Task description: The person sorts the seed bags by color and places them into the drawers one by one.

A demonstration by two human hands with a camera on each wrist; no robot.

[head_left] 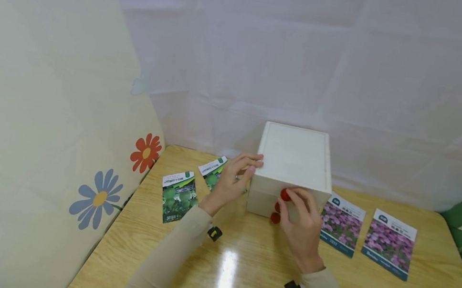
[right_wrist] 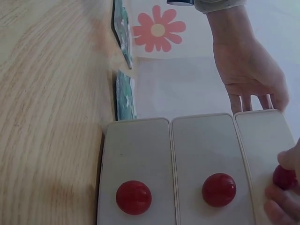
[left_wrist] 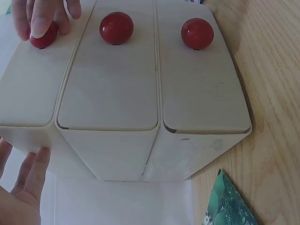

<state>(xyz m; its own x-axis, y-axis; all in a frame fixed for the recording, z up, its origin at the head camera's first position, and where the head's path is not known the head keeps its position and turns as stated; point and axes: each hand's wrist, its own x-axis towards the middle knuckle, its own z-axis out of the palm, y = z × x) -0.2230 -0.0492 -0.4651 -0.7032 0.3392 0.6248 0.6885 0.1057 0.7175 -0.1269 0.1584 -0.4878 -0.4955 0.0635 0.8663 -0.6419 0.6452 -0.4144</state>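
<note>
A white three-drawer box (head_left: pixel 294 154) stands on the table, each drawer front bearing a round red knob. My right hand (head_left: pixel 303 225) pinches the top drawer's knob (head_left: pixel 285 195) between thumb and fingers. The middle knob (left_wrist: pixel 116 28) and bottom knob (left_wrist: pixel 197 33) are untouched, and the drawer fronts look flush. At the box's left side, my left hand (head_left: pixel 231 177) touches the upper edge with extended fingers. In the right wrist view this left hand (right_wrist: pixel 253 70) lies against the top drawer's side.
Two green-pictured seed packets lie left of the box, the outer packet (head_left: pixel 178 197) nearer the front. To the right lie two purple-flower packets, one near packet (head_left: pixel 342 225) and one farther packet (head_left: pixel 389 242). A pale cloth backdrop (head_left: pixel 240 68) hangs behind.
</note>
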